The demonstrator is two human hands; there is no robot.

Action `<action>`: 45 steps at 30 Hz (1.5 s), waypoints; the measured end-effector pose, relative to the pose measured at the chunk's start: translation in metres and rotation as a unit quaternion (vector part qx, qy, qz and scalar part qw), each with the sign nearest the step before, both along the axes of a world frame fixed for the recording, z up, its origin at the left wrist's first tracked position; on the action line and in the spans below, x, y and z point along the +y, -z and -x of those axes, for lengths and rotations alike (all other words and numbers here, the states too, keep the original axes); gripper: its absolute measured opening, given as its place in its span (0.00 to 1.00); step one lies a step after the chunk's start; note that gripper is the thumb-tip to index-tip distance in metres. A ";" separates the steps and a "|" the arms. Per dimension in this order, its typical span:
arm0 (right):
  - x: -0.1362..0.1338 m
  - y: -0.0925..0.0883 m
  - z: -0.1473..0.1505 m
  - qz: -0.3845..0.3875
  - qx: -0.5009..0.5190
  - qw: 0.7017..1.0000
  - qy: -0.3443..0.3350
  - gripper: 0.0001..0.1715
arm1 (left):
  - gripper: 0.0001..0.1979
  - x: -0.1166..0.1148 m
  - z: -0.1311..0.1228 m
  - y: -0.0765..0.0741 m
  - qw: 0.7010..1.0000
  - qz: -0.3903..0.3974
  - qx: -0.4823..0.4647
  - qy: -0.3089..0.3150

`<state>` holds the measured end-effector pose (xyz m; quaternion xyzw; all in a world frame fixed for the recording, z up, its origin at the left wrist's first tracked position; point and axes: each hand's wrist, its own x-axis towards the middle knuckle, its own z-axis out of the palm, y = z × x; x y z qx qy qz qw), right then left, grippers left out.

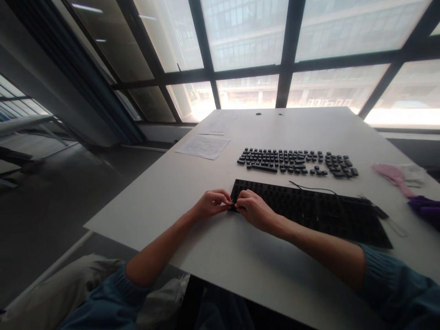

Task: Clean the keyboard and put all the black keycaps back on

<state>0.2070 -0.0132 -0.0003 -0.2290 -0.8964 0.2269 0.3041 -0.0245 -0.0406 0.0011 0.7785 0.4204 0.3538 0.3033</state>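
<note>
A black keyboard base [292,200] without its caps lies slantwise on the white table. My left hand [212,202] pinches with thumb and forefinger at the base's near left corner. Close against it, my right hand [253,208] has its fingers closed over the same corner and part of the base. A small dark piece shows between the fingertips, too small to name; which hand grips it is unclear. Behind the base, several loose black keycaps [266,158] lie in keyboard-like rows.
A black cable [312,188] runs over the base. At its right end lies a wire keycap puller [395,224]. Further right are a pink object [392,173] and purple cloth [426,208]. Paper sheets [203,145] lie back left. Windows stand behind the table [154,201].
</note>
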 end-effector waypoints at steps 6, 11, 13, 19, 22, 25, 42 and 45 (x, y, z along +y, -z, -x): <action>-0.003 -0.002 -0.002 -0.017 -0.023 1.000 -0.003 0.13 | 0.11 -0.001 0.000 -0.003 0.998 -0.043 0.034 0.018; -0.006 -0.005 -0.004 -0.027 -0.024 0.999 0.000 0.13 | 0.08 0.000 0.002 -0.004 0.996 -0.076 0.045 0.030; -0.007 -0.005 -0.004 -0.026 -0.020 0.999 0.002 0.13 | 0.07 -0.001 0.002 -0.006 0.992 -0.101 0.069 0.033; -0.005 -0.002 -0.001 -0.027 -0.015 1.000 0.003 0.13 | 0.08 -0.005 -0.001 -0.012 0.979 -0.130 0.157 0.029; -0.005 -0.002 -0.001 -0.028 -0.016 0.999 0.005 0.13 | 0.09 -0.005 -0.001 -0.011 0.975 -0.136 0.173 0.029; -0.005 -0.003 -0.002 -0.028 -0.017 0.999 0.007 0.13 | 0.09 -0.005 -0.001 -0.011 0.975 -0.138 0.172 0.030; -0.003 -0.014 -0.005 -0.032 -0.030 0.999 -0.008 0.03 | 0.10 -0.003 -0.005 -0.015 0.991 -0.107 0.075 -0.030; 0.009 -0.025 -0.008 -0.036 -0.012 0.998 0.051 0.02 | 0.10 0.011 -0.006 -0.022 0.983 -0.121 0.079 -0.109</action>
